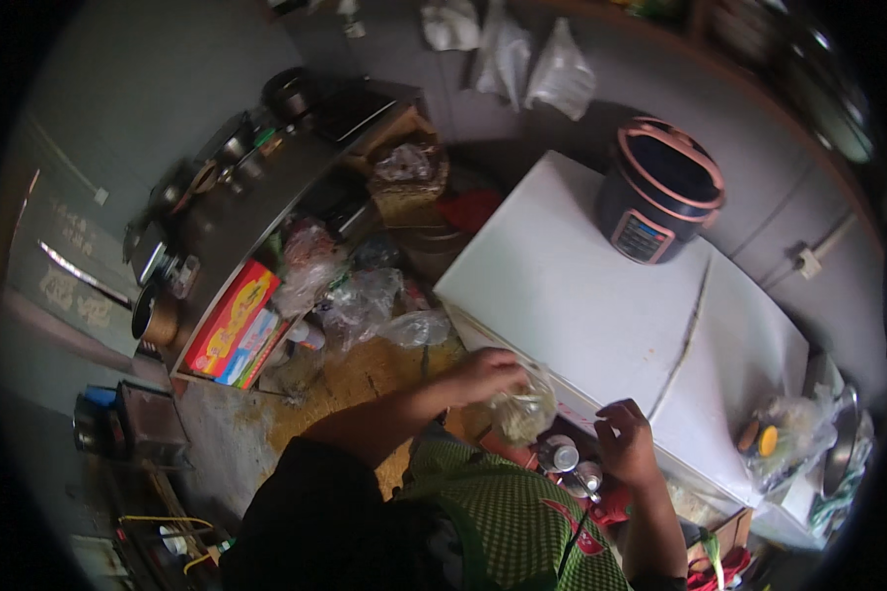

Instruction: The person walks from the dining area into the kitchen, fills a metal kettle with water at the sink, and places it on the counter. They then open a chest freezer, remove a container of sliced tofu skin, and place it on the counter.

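Observation:
My left hand grips the top of a clear plastic bag with pale, greenish-yellow contents that I cannot make out. The bag hangs beside the front edge of a white chest freezer, in front of my green checked apron. My right hand is raised near the same edge, to the right of the bag. Its fingers are bent and apart, and nothing shows between them. Below and between the hands are shiny metal-topped containers.
A dark rice cooker with a copper-coloured rim stands on the freezer, with a bagged bundle at its right end. Leftward runs a counter bearing pots. Plastic bags and a red-yellow box sit by it.

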The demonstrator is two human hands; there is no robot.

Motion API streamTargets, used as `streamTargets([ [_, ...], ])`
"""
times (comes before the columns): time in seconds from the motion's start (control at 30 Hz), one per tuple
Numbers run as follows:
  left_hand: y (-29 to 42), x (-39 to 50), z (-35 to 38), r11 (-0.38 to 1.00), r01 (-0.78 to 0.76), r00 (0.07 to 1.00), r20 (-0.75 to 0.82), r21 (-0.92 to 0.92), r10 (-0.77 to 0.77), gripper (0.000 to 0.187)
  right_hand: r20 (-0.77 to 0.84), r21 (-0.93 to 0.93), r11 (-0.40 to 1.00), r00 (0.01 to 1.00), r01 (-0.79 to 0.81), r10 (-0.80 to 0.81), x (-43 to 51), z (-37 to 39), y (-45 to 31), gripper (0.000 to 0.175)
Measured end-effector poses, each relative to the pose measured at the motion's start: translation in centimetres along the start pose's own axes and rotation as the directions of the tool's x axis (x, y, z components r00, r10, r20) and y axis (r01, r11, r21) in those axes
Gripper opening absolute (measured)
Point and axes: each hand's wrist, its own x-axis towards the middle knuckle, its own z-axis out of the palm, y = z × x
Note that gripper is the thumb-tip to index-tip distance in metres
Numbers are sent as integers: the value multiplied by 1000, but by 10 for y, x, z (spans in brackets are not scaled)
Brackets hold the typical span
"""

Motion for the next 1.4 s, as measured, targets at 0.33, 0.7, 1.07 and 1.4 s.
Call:
streamTargets([
  [0.33,-67,-60,-420,945,-248,713,-701,-213,29,15,93,-11,980,976,-199,199,79,161,-43,10],
  [0.7,-107,-124,-788,995,32,206,-975,97,89,30,326,-275,880,823,-387,464,181,240,-137,18],
  [1.07,-249,-120,-905,655,649,256,-922,387,291,47,515,-466,838,683,-284,517,231,291,-153,25],
  [1.4,-238,-158,-939,253,831,249,-738,496,627,51,727,-516,846,589,131,352,244,291,-155,29],
])
